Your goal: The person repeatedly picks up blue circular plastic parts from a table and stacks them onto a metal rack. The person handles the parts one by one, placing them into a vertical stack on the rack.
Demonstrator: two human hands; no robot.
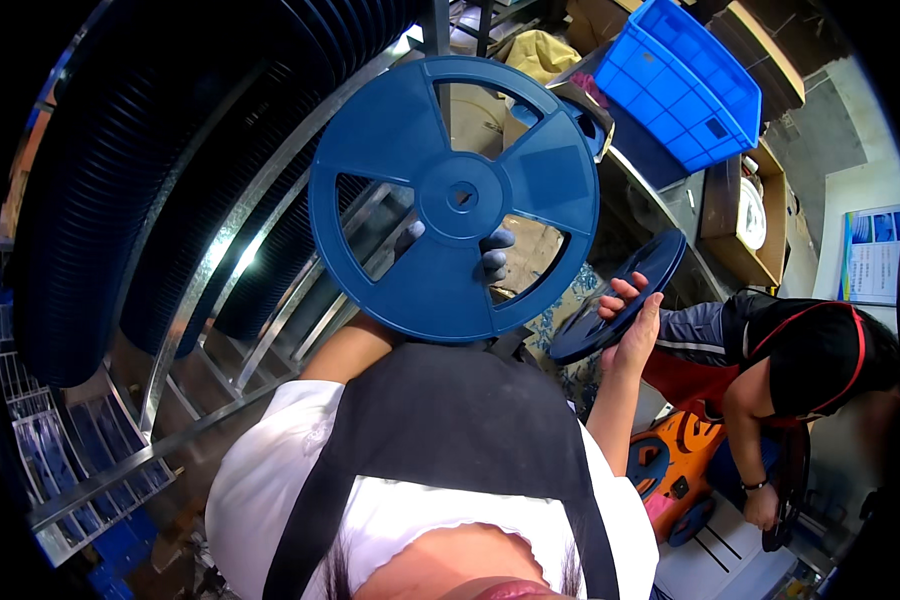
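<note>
A large blue plastic reel flange, a round disc with a small central hub and wide cut-outs, is held up in front of my chest. My left hand is behind it; grey-covered fingers show through the cut-outs on both sides of the lower spoke, and the palm is hidden. The fingers appear to grip the flange from behind. At the right, my bare right hand is closed around another blue disc, seen nearly edge-on and tilted, with fingertips over its edge.
Long rows of stacked dark blue discs lie on a metal rack at the left. A blue crate and a cardboard box stand at the far right. A co-worker bends over near an orange surface at the right.
</note>
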